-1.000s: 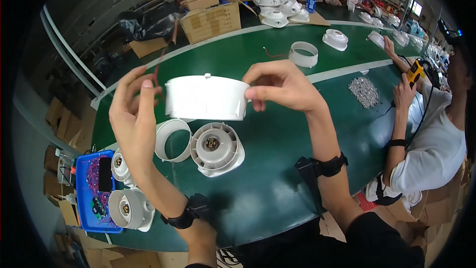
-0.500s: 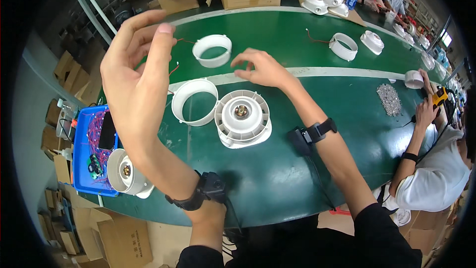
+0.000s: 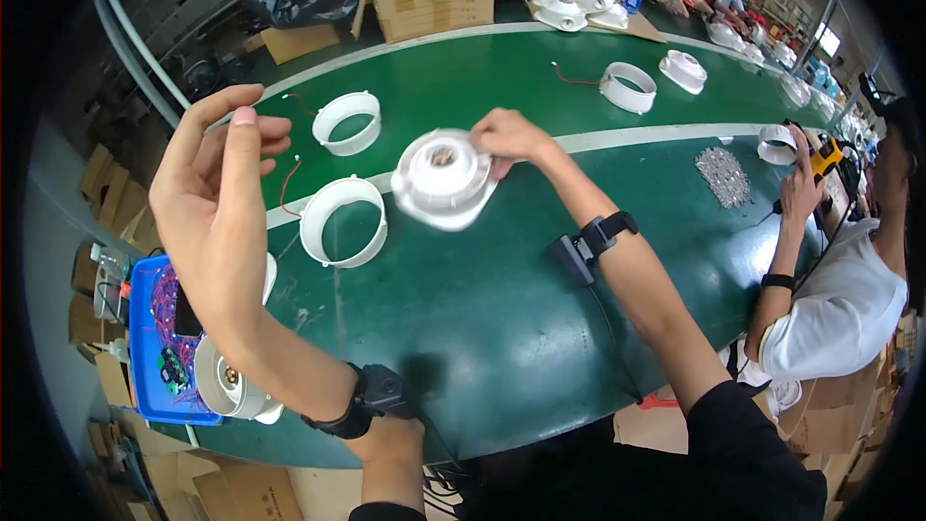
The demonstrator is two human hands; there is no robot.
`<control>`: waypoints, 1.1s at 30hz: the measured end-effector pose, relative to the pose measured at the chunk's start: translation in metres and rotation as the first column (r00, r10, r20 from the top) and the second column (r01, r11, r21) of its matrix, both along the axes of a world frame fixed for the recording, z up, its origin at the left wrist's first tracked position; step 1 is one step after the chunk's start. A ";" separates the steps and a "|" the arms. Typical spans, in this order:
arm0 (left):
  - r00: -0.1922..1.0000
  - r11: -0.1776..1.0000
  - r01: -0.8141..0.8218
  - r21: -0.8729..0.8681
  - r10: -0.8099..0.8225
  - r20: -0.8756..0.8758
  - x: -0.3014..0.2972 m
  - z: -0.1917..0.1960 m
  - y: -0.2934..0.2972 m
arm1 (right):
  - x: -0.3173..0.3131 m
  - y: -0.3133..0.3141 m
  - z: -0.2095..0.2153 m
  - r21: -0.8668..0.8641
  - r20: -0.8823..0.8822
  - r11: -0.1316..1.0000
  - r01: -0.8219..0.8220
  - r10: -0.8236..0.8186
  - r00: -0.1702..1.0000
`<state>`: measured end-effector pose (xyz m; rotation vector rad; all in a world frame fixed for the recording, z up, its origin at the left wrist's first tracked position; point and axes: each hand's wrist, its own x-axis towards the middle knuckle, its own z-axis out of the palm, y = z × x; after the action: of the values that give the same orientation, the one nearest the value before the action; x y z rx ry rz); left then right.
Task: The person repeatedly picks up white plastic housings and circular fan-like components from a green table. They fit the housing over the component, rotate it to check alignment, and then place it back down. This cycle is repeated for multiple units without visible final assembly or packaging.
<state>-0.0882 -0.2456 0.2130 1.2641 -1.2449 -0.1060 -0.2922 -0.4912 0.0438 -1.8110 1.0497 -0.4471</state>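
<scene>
My right hand grips the right edge of a round white plastic housing, fingers bent round it. The housing has a raised hub with a brass-coloured centre; it is tilted and slightly blurred. My left hand is raised at the left with nothing in it, fingers loosely curved and apart. Between the hands lies a white plastic ring with a red wire. A second white ring lies farther back. Below my left forearm stands another white housing with a brass-coloured centre, partly hidden.
A blue tray of wires and small green boards sits at the left. Farther right are a third ring, a white cover and a pile of small metal parts. At the right, a co-worker handles a ring beside a yellow tool.
My right hand has closed on the housing's edge, and the housing has tilted and moved up from its spot. My left hand stays raised and open. The whole view has shifted.
</scene>
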 end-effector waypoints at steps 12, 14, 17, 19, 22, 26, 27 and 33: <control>0.998 1.000 0.008 0.013 -0.009 0.063 0.003 0.002 0.002 | 0.036 0.021 -0.013 -0.432 0.074 0.893 0.122 -0.099 0.992; 0.994 0.999 0.015 0.038 -0.019 0.107 0.001 -0.001 -0.001 | 0.062 0.051 -0.009 -0.518 0.153 0.854 -0.055 0.156 0.976; 0.984 0.991 0.131 0.040 -0.135 0.115 -0.007 -0.002 -0.010 | 0.080 0.096 0.013 -0.521 0.208 0.811 -0.267 0.424 0.881; 0.975 0.999 0.045 0.021 -0.049 0.216 -0.009 -0.005 -0.009 | 0.097 0.115 0.009 -0.619 0.209 0.718 -0.319 0.542 0.814; 0.979 1.000 -0.005 0.021 0.001 0.205 -0.007 -0.010 -0.006 | 0.115 0.137 0.004 -0.643 0.089 0.642 -0.418 0.605 0.791; 0.979 0.996 0.068 -0.054 -0.056 0.197 -0.023 0.001 -0.018 | 0.067 0.117 0.034 -0.524 -0.099 0.727 -0.443 0.465 0.880; 0.982 0.999 0.024 -0.026 -0.018 0.188 -0.014 -0.007 -0.010 | 0.070 0.118 0.039 -0.497 -0.115 0.726 -0.476 0.488 0.865; 0.973 0.978 -0.131 0.164 0.095 0.212 0.033 -0.021 0.003 | 0.002 0.151 0.131 -0.267 -0.276 0.831 -0.488 0.419 0.865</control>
<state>-0.0548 -0.2423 0.1923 1.5279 -1.3569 -0.0040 -0.2900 -0.3398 0.1751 -2.3706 0.6570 -0.1433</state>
